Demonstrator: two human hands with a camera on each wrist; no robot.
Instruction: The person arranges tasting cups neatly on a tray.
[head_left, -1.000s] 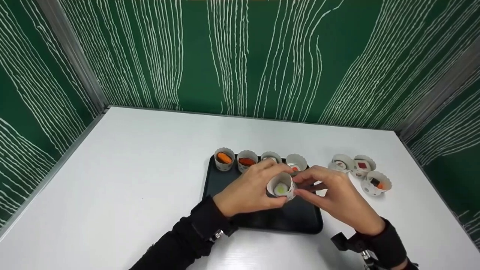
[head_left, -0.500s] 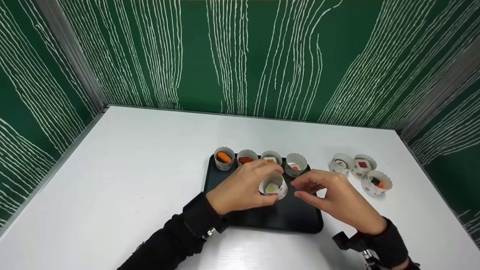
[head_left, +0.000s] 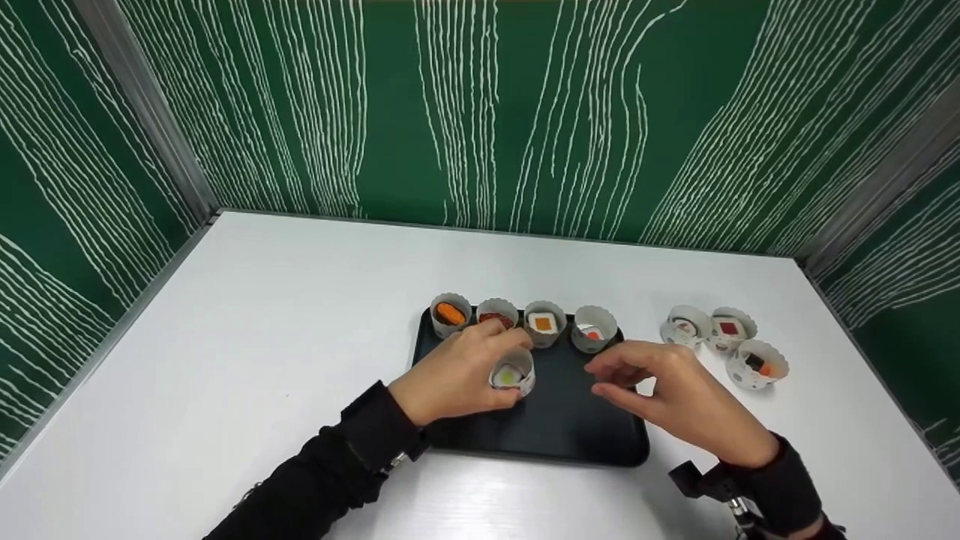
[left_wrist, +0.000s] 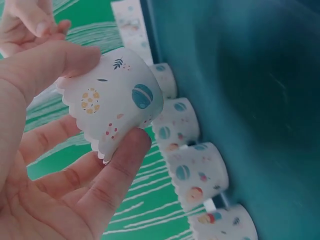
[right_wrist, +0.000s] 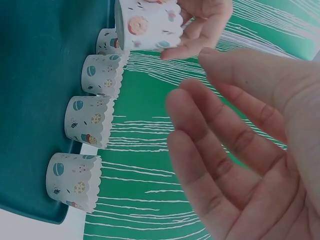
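My left hand (head_left: pixel 463 375) grips a white paper baking cup (left_wrist: pixel 112 100) by its sides, thumb against fingers, above the left part of a black tray (head_left: pixel 570 431). Inside that cup lies a white sushi roll piece with a green centre (head_left: pixel 508 375). To the right my right hand (head_left: pixel 675 394) hovers over the tray's right edge, fingers loosely bent, nothing between them. Along the tray's far edge stands a row of cups: one with an orange piece (head_left: pixel 450 313), one with a red piece (head_left: pixel 496 318), one with an orange-square piece (head_left: pixel 543 323), and one with a red-centred piece (head_left: pixel 592 332).
Off the tray at the right, three more cups stand close together: one with a round roll (head_left: pixel 685 327), one with a red-square piece (head_left: pixel 728 328), one with a black-and-orange piece (head_left: pixel 759 365). A green panel (head_left: pixel 525 112) with white lines borders the white table (head_left: pixel 300 315).
My right fingers have come off the cup, and that hand stays nearly in place. My left hand has carried the cup leftward, uncovering the orange-square piece in the row.
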